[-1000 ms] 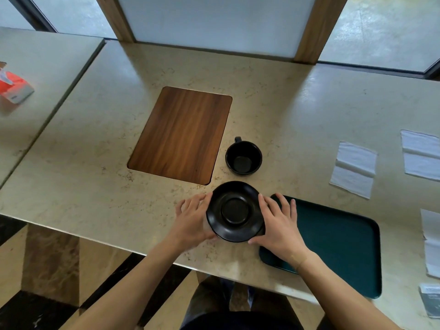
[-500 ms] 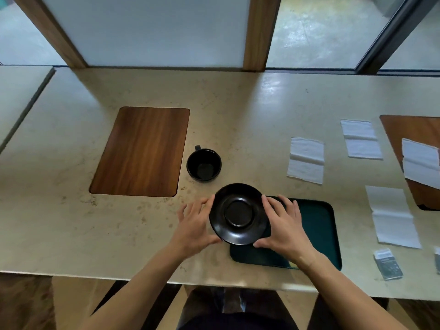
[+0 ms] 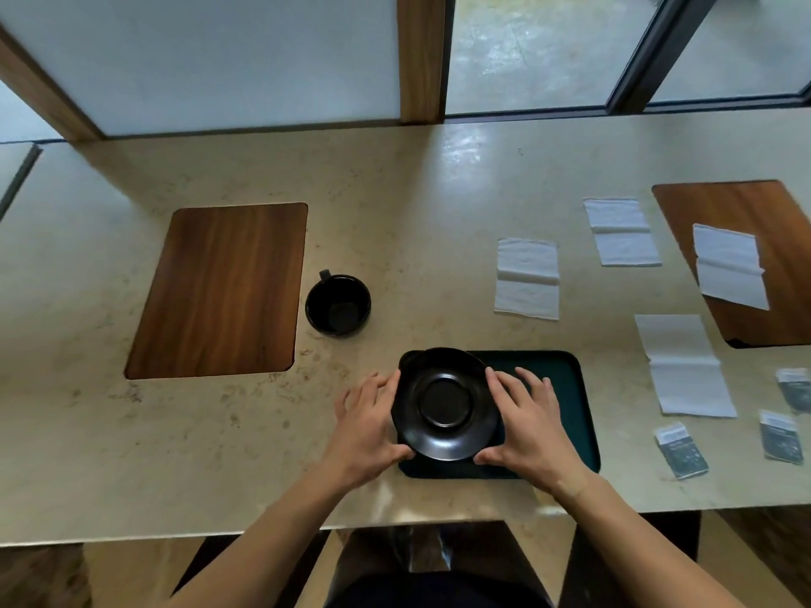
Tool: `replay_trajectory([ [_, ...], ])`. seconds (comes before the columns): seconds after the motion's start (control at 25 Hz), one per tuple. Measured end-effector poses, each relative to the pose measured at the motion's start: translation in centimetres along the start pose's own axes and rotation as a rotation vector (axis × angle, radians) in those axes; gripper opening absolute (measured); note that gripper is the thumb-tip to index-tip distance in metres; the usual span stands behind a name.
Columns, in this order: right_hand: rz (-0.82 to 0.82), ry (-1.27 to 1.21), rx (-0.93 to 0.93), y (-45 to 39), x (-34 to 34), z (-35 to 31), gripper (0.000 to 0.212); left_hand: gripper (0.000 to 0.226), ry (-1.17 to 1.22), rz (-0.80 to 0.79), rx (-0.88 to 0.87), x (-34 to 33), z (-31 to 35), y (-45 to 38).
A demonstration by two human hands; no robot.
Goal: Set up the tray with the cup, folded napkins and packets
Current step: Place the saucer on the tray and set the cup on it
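Left hand (image 3: 367, 421) and right hand (image 3: 529, 421) grip black saucer (image 3: 444, 403) by opposite rims, fingers spread and curled, over left end of tray (image 3: 575, 410). Cup (image 3: 338, 305) sits far-left; napkins (image 3: 527, 278), packets (image 3: 680, 449) right.

Between my hands the round black saucer (image 3: 444, 405) looks like glossy glazed ceramic, catching light along its rim. Under my right hand (image 3: 529, 425) the dark green rectangular tray (image 3: 575, 414) seems matt plastic. Beyond my left hand (image 3: 366, 427) the black cup (image 3: 338, 305) shines faintly. The beige stone tabletop (image 3: 395, 204) is polished and speckled; its inset brown wood panel (image 3: 219, 289) is smooth-grained. Right of my hand, white paper napkins (image 3: 526, 278) look soft and creased.
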State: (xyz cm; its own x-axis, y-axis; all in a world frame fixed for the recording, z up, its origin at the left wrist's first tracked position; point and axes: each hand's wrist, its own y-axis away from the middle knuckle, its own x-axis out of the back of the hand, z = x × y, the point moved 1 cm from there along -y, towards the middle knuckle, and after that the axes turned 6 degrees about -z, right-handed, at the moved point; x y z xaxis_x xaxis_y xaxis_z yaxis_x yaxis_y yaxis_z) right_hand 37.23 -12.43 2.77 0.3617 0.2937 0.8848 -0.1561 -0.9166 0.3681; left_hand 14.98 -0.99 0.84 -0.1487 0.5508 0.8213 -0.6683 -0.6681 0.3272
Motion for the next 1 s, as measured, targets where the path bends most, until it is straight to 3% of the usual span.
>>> replay_trajectory([
  [1.0,-0.076,-0.072,0.025,-0.4,-1.4,1.4,0.121,0.113,-0.022,-0.006,0.037,-2.1,0.1,0.8],
])
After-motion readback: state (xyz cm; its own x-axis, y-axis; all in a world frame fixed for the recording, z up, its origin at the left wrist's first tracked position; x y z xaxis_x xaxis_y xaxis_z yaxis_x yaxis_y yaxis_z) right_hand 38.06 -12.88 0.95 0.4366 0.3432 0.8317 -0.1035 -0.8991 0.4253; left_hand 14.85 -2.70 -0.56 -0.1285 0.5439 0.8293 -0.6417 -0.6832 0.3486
